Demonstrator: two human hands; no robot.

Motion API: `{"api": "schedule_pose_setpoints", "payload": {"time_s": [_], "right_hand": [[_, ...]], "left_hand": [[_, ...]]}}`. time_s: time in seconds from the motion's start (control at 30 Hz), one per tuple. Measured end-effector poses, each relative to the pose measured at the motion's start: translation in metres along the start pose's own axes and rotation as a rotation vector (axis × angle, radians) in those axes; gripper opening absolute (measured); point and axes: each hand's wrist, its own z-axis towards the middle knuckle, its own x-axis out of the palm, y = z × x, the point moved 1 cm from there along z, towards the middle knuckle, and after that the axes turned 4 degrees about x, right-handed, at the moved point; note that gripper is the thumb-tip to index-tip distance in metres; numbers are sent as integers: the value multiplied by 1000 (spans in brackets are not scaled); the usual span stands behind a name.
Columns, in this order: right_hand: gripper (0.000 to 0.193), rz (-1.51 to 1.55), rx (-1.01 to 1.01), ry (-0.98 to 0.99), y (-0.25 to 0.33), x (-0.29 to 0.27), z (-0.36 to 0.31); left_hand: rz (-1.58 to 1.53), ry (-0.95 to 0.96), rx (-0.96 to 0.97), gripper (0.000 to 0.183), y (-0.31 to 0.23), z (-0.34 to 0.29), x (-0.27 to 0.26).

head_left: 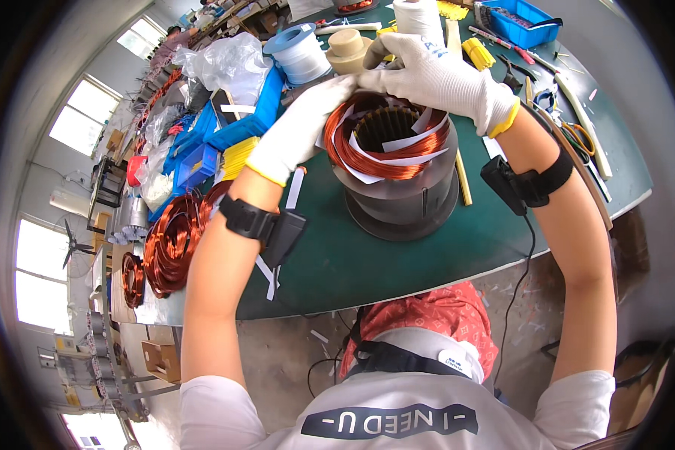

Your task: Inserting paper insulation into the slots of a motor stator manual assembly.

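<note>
A stator point(397, 191) with a dark grey housing stands upright on the green table. A thick ring of copper winding point(343, 146) bulges from its top, with white insulation paper strips point(416, 140) tucked between the wires. My left hand point(296, 124), in a white glove with a yellow cuff, reaches along the winding's left side, its fingers together at the far rim. From the far right my right hand point(446, 79), gloved alike, bends over the winding, thumb and forefinger drawn together beside the left fingertips. Whatever lies between the fingers is hidden.
Copper coils point(174, 244) lie at the table's left edge. Blue bins point(255, 116), a white spool point(300, 56) and yellow strips point(238, 157) stand beyond my left arm. Scissors point(577, 139), a blue tray point(519, 26) and a stick point(463, 176) lie right.
</note>
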Motion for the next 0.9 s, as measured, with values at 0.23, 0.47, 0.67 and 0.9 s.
{"api": "schedule_pose_setpoints", "payload": {"time_s": [0.23,0.47,0.67,0.9], "right_hand": [[24,-324,-178,-101,-20,11,15],[19,-429,-131,-219,-15,21,11],[28,-210,12,-52,-5,-6,-9],[22,-367,-240,27,-13,8,21]], "left_hand": [[-58,-58,-43,38,4,7,15],[9,-23,-62,40,3,25,-2],[191,-11,8,55,-6,-15,-2],[54,-177,44,40,-1,-10,26]]}}
